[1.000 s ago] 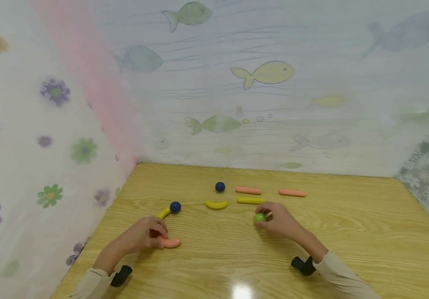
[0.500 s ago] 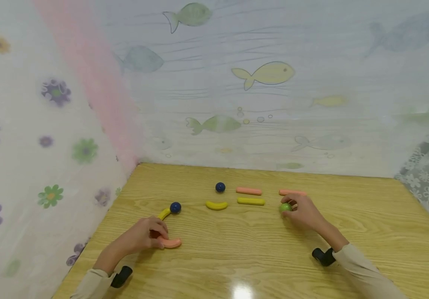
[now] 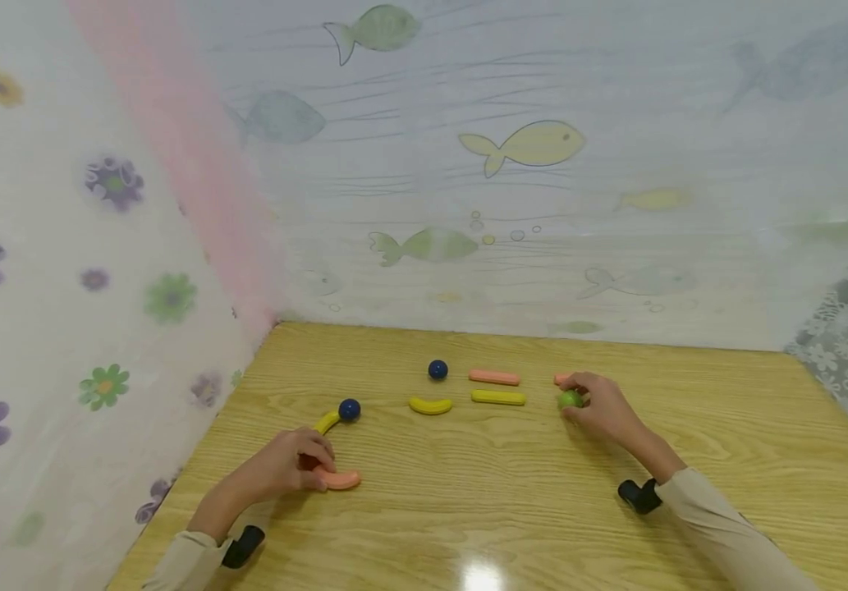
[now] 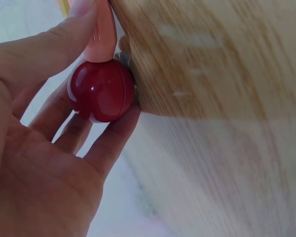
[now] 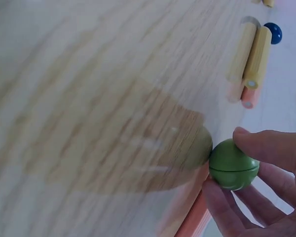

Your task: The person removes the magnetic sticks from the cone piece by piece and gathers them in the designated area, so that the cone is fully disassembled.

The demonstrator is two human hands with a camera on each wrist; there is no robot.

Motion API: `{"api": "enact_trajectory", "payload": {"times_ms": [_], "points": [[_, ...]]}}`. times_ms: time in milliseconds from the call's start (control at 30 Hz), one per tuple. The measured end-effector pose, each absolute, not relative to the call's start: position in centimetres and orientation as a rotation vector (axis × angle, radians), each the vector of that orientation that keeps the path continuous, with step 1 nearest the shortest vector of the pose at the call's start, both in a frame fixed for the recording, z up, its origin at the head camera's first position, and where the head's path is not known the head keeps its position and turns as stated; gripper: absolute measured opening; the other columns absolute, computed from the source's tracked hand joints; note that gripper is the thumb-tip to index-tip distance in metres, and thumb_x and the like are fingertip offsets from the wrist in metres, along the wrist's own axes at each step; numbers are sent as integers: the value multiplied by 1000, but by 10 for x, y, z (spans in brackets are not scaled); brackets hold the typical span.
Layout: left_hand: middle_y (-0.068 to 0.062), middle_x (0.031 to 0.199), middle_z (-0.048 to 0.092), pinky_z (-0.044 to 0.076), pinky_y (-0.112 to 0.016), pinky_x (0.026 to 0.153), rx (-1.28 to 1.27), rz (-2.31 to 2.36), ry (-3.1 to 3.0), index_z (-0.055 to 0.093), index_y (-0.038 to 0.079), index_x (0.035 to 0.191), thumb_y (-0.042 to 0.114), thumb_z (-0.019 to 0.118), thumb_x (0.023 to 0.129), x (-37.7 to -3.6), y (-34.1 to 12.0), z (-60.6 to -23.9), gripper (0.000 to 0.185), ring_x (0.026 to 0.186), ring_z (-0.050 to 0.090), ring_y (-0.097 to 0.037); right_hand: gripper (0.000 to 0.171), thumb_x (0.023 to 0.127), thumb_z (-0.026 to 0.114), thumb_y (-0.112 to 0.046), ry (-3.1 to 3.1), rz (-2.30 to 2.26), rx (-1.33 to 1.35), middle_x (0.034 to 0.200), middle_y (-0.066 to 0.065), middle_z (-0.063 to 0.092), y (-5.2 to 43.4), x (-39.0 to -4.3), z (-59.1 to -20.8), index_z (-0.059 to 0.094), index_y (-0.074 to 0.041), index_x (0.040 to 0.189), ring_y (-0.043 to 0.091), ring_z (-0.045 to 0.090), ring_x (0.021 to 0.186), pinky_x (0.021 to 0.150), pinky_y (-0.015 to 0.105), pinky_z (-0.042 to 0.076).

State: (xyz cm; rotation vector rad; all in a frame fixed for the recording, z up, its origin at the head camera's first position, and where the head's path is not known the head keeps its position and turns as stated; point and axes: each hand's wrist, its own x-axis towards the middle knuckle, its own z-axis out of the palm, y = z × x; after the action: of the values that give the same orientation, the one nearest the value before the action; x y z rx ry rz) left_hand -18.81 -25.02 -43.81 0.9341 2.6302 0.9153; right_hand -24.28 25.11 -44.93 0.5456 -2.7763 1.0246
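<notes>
My left hand (image 3: 286,464) grips a curved salmon-pink stick (image 3: 342,479) low on the table's left. In the left wrist view the thumb lies on this stick, and a glossy red ball (image 4: 101,91) touches its end, with fingers behind the ball. The red ball is hidden in the head view. My right hand (image 3: 604,408) pinches a green ball (image 5: 233,165) between thumb and fingers. That ball is beside a straight salmon-pink stick (image 3: 561,379), mostly covered by the hand. Just beyond my left hand, a curved yellow stick (image 3: 327,423) meets a dark blue ball (image 3: 350,410).
Around the table's middle lie a second blue ball (image 3: 437,369), a curved yellow stick (image 3: 431,405), a straight yellow stick (image 3: 498,397) and another straight salmon-pink stick (image 3: 494,377). Fish-printed sheeting (image 3: 520,197) rises behind the wooden table (image 3: 431,525); flowered sheeting (image 3: 47,328) borders its left.
My right hand has carried the green ball rightward and away from me, from near the straight yellow stick to the right-hand salmon-pink stick. My left hand has kept its place.
</notes>
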Motion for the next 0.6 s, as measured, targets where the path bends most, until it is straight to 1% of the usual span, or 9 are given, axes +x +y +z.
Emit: {"api": "enact_trajectory", "payload": {"times_ms": [167,367,600], "points": [[3,104,63,49,-33,78,922,932,2625,74,22,92,30,73,80,-188,-250,-438,14,93,56,-13,31,79,73,2,-2770,984,567,104,22,62,249,-246,-448,64,8,107,32,61,85,69,41,53],[0,102,64,49,-32,76,975,947,2628,74,19,91,27,73,80,-188,-251,-438,13,91,55,-15,29,79,73,2,-2757,972,586,104,22,61,249,-247,-448,64,7,106,33,61,86,70,42,53],[-4,103,64,50,-31,74,991,945,2640,75,17,89,17,76,80,-187,-250,-438,9,92,56,-16,29,79,73,2,-2753,976,588,102,21,61,251,-245,-449,64,7,106,35,61,87,70,43,53]]}}
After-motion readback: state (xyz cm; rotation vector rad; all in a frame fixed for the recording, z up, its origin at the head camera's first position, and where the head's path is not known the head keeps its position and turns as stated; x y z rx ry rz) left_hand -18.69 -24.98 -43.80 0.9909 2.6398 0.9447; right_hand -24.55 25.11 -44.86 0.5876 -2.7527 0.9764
